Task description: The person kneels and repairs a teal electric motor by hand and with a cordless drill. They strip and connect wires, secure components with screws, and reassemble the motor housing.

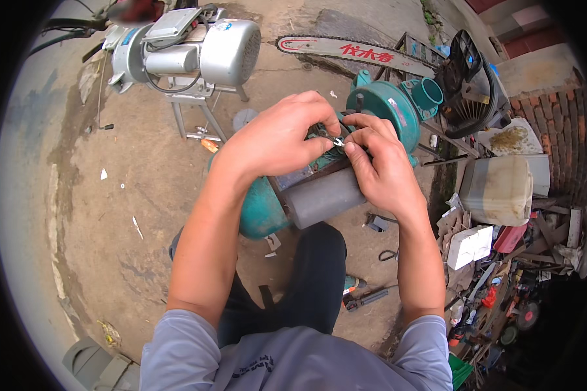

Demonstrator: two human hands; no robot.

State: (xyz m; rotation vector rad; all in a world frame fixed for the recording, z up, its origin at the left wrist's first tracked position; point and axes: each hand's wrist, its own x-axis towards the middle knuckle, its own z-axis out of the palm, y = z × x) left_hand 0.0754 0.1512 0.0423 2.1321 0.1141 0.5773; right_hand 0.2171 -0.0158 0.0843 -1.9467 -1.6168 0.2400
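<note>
My right hand point(381, 156) pinches a small silver fork-shaped wire terminal point(338, 141) between thumb and fingertips. Close against it on the left, my left hand point(287, 133) has its thumb and forefinger curled together; anything between their tips is too small to make out. Both hands are over the middle of a green electric pump point(261, 208). Dark wires run behind the fingers, partly hidden by them. A grey cylinder point(323, 199) lies along the pump's near side, below my right hand. The green round pump casing point(388, 107) with its pipe opening is beyond that hand.
A silver motor machine point(195, 55) stands on a metal frame at the far left. Beyond the pump lies a chainsaw point(365, 52), with a black-housed machine point(473, 88) beside it. At right are a plastic jerrycan point(499, 189), a white box point(469, 246) and scattered tools.
</note>
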